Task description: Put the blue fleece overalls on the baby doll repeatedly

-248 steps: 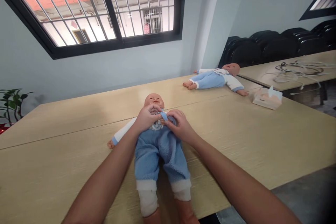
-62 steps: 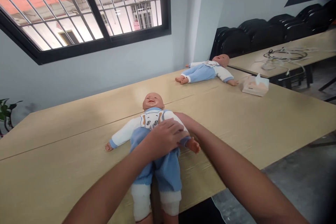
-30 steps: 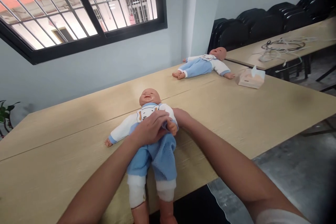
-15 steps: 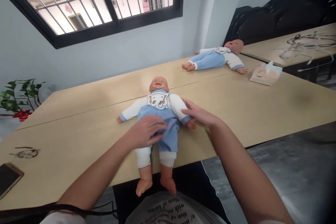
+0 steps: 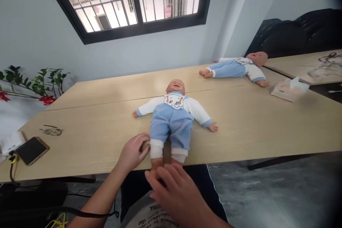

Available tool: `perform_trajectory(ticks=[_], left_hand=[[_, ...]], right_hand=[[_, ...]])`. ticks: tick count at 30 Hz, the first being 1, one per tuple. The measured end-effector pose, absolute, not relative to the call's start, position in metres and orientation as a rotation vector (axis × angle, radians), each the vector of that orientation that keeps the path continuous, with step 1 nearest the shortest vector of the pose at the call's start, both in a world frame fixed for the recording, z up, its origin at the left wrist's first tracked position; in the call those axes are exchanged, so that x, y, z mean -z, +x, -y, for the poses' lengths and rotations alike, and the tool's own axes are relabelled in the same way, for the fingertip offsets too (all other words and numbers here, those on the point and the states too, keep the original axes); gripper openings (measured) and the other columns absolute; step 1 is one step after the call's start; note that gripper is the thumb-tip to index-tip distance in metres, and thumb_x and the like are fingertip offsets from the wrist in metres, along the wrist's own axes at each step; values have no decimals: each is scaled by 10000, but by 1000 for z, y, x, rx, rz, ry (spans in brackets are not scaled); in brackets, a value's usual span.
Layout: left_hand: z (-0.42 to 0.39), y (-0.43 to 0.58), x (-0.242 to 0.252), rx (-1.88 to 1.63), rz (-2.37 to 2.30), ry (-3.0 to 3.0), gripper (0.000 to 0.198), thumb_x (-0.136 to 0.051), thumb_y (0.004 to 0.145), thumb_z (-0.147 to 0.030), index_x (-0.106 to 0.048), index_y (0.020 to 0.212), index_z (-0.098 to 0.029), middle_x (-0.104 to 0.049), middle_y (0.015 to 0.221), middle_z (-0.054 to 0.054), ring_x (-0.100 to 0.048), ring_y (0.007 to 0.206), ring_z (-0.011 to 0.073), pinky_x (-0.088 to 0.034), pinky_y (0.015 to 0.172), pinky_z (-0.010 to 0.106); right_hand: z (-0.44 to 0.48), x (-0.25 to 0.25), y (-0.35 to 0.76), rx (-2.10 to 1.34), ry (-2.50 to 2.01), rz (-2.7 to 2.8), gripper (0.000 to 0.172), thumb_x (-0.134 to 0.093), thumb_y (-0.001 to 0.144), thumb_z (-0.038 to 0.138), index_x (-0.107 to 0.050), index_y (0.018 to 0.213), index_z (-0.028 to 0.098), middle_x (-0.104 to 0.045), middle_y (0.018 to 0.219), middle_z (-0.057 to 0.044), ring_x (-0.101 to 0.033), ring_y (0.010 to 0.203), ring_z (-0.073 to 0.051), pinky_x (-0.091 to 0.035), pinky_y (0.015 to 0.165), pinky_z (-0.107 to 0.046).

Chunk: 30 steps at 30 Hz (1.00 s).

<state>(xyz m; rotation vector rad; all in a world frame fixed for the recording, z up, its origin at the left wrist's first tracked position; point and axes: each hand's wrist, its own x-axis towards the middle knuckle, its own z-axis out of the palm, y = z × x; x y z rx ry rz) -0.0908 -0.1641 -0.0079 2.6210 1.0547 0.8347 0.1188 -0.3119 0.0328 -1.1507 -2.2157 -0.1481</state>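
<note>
A baby doll point(image 5: 171, 121) in blue trousers and a white top with an elephant bib lies face up on the table, arms spread and legs towards me. At its lower end, my right hand point(image 5: 177, 190) has its fingers bent around a foot; both feet are largely hidden behind this hand. Beside the white trouser cuff on the left, my left hand point(image 5: 134, 152) rests at the table edge. Its fingers are curved and the thumb stands apart, with the fingertips at the doll's leg and nothing held.
A second doll point(image 5: 229, 68) lies at the back right, near a tissue box point(image 5: 287, 91). On the left are a phone point(image 5: 33, 149), glasses point(image 5: 52, 131) and a plant point(image 5: 44, 82). The table point(image 5: 240, 128) stands below a barred window point(image 5: 143, 26).
My left hand has moved from the doll's belly down beside its leg. My right hand has gone from the doll's arm to its feet. That arm now lies farther out; the view has shifted left.
</note>
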Motion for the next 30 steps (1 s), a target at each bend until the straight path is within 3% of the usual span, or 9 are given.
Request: perform_trajectory(ticks=[4, 7, 9, 16, 20, 23, 30], left_hand=[[163, -79, 8, -873, -1098, 2664, 83, -588, 937, -200, -627, 1009, -214, -723, 961, 52, -691, 866, 217, -550, 796, 358], [163, -77, 8, -916, -1090, 2676, 106, -600, 890, -164, -637, 978, -211, -722, 931, 47, -677, 837, 211, -538, 791, 358], [165, -78, 7, -967, -1044, 2667, 142, -599, 858, -135, -645, 970, -208, -727, 952, 53, -676, 858, 208, -536, 807, 355], [178, -91, -1, -983, -690, 2660, 196, -493, 899, -90, -606, 800, -217, -684, 877, 50, -637, 841, 189, -514, 776, 332], [177, -89, -4, -1018, -847, 2486, 62, -523, 921, -168, -568, 926, -211, -652, 959, 76, -628, 881, 210, -528, 780, 346], [173, -83, -4, -969, -907, 2514, 67, -535, 943, -227, -566, 997, -204, -652, 971, 80, -626, 854, 212, -525, 758, 347], [176, -85, 3, -979, -840, 2606, 154, -478, 929, -164, -587, 832, -214, -670, 904, 82, -638, 841, 211, -532, 744, 334]], right_hand=[[309, -23, 97, 338, -1256, 2372, 343, -616, 946, 140, -637, 1288, 166, -685, 1175, -107, -627, 1059, -281, -558, 807, -437], [300, -16, 98, 410, -1245, 2425, 203, -608, 926, 118, -682, 1113, 141, -700, 1069, -97, -620, 854, -248, -532, 642, -401], [299, -16, 99, 403, -1240, 2409, 198, -594, 934, 107, -681, 1109, 135, -708, 1033, -88, -606, 791, -227, -521, 612, -382], [295, -31, 106, 301, -1218, 2142, 243, -550, 1025, 151, -628, 1255, 143, -738, 1203, -110, -661, 900, -208, -566, 750, -353], [292, -31, 105, 257, -1157, 2122, 255, -585, 1024, 186, -612, 1272, 139, -748, 1184, -115, -671, 882, -203, -575, 758, -352], [292, -26, 100, 252, -1157, 2106, 255, -594, 1017, 183, -612, 1267, 134, -747, 1181, -121, -672, 867, -206, -575, 757, -356], [291, -24, 99, 254, -1196, 2094, 233, -573, 1027, 178, -615, 1253, 140, -740, 1168, -114, -670, 880, -208, -565, 760, -356]])
